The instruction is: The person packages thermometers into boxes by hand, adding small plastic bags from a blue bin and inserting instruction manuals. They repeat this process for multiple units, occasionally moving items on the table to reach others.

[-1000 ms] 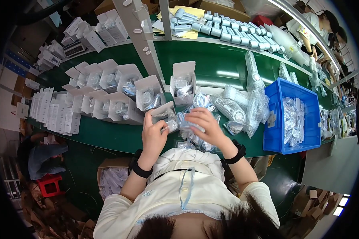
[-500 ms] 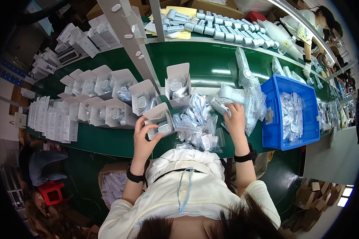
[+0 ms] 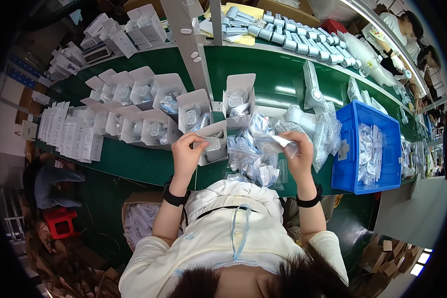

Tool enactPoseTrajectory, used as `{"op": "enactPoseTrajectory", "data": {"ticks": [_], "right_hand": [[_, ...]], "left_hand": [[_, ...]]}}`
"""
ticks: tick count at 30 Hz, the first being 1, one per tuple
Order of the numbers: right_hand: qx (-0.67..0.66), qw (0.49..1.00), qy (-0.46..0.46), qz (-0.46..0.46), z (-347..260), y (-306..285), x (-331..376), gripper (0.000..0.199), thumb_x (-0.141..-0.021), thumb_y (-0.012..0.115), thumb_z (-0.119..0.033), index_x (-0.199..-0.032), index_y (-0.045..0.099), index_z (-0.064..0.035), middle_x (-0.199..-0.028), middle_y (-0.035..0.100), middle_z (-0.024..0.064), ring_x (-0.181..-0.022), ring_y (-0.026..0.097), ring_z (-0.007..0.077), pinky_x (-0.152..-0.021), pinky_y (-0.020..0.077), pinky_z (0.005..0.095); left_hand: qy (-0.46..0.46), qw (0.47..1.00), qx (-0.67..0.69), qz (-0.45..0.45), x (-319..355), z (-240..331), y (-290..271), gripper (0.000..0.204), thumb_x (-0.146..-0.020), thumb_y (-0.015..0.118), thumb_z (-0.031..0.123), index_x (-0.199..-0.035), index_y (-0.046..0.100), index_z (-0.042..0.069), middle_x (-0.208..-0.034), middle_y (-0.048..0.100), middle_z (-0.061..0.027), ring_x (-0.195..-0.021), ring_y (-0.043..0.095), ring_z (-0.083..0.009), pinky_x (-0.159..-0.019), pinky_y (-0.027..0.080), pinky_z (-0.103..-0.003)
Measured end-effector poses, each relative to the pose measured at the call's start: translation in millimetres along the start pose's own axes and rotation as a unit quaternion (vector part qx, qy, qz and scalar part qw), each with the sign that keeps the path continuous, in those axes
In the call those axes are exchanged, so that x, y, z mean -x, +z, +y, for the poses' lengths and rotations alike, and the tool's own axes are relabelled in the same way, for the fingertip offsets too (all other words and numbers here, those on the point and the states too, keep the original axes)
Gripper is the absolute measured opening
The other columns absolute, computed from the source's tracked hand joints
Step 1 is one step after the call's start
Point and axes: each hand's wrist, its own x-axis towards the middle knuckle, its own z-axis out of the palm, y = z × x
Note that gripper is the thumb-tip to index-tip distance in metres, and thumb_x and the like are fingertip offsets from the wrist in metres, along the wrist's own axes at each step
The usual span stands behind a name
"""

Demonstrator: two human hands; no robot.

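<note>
My left hand (image 3: 185,158) is closed, with fingertips and thumb pinching the near left edge of an open white box (image 3: 215,154). Inside that box lies something grey-white in clear plastic. My right hand (image 3: 303,158) grips a small clear plastic bag (image 3: 273,143) whose contents I cannot make out. The bag is raised above a heap of small bagged items (image 3: 248,155), white and blue, on the green table. Behind the heap are bubble-wrapped pieces (image 3: 299,117). Another open white box (image 3: 240,99) stands behind the one at my left hand.
Rows of open filled boxes (image 3: 156,131) stand to the left, beside closed white boxes (image 3: 74,134). A blue bin (image 3: 343,171) of bagged items sits at the right. Grey-blue cylindrical parts (image 3: 303,42) line the back shelf by a metal post (image 3: 186,44). A co-worker is at the far right.
My right hand has lifted a clear bag from the heap area. My left hand's fingers have closed in on the box edge. The whole view has shifted slightly.
</note>
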Motion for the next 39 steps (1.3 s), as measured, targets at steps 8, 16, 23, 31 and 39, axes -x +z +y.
{"op": "enactPoseTrajectory", "data": {"ticks": [8,16,23,31,39], "right_hand": [[0.101,0.883,-0.293,-0.353,-2,89,-31,0.021,-0.064,0.059,-0.006,-0.085,0.054,-0.0052,-0.089,0.057,0.0054,-0.079,0.054,0.0227,-0.075,0.045,0.0308],[0.303,0.831,-0.276,-0.376,-14,99,-20,0.026,-0.064,0.064,-0.02,-0.085,0.058,-0.0058,-0.088,0.054,0.0038,-0.089,0.049,0.022,-0.091,0.0321,0.0468],[0.202,0.89,-0.306,-0.27,14,95,-10,0.023,-0.068,0.063,-0.024,-0.085,0.062,-0.0077,-0.095,0.055,0.0044,-0.101,0.047,0.0246,-0.097,0.0249,0.0519],[0.24,0.964,-0.062,0.093,71,6,-96,0.021,-0.071,0.057,-0.005,-0.091,0.059,-0.0049,-0.096,0.057,0.0103,-0.096,0.05,0.0278,-0.084,0.0369,0.0368],[0.474,0.783,0.395,-0.07,331,-82,-167,0.071,-0.072,0.065,-0.034,-0.132,0.027,-0.0206,-0.12,0.045,0.0176,-0.11,0.043,0.0382,-0.087,0.0396,0.0472]], "left_hand": [[-0.057,0.995,0.072,-0.048,-9,-14,-3,0.007,-0.063,0.066,-0.003,-0.07,0.063,-0.003,-0.069,0.058,-0.0021,-0.058,0.046,-0.0057,-0.053,0.034,-0.02],[-0.106,0.959,0.243,-0.103,8,-29,-14,0.033,-0.063,0.063,-0.002,-0.096,0.061,0.002,-0.112,0.051,-0.0094,-0.107,0.049,-0.0197,-0.084,0.041,-0.032],[0.09,0.974,0.08,-0.194,23,-35,-10,0.064,-0.059,0.068,0.004,-0.118,0.041,0.007,-0.124,0.038,-0.0122,-0.112,0.043,-0.0274,-0.091,0.037,-0.037],[0.147,0.987,-0.042,-0.047,65,-36,-41,0.07,-0.05,0.079,0.016,-0.109,0.042,0.005,-0.115,0.042,-0.0159,-0.104,0.046,-0.0328,-0.089,0.037,-0.039],[-0.05,0.952,-0.02,0.301,106,-70,-143,0.079,-0.054,0.077,0.019,-0.117,0.031,0.004,-0.113,0.037,-0.0126,-0.105,0.041,-0.0234,-0.091,0.033,-0.034]]}}
